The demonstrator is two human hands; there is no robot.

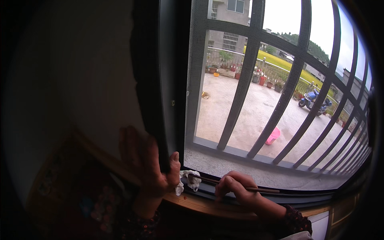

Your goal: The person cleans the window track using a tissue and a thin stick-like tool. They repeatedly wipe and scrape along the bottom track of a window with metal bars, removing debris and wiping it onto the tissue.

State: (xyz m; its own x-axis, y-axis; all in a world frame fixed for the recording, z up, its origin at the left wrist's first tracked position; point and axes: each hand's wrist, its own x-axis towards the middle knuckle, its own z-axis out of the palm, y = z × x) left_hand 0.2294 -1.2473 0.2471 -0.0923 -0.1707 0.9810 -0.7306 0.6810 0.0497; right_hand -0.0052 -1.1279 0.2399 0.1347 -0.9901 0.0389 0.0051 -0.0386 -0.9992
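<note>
My right hand (237, 186) is closed around a thin wooden stick (264, 190), which looks like a chopstick. Its left end presses into a crumpled white cloth or tissue (193, 180) at the left corner of the dark window track (210, 190). Fingers spread, my left hand (150, 168) rests upright against the dark window frame (171, 120) and the wall beside it, with its thumb just above the white wad. I see nothing gripped in it. Shadow hides part of its fingers.
A wooden sill edge (204, 204) runs below the track. Beyond the insect screen stand metal window bars (240, 99). Outside are a pink bucket (273, 136), a blue scooter (313, 100) and several potted plants along a railing. The lower left is very dark.
</note>
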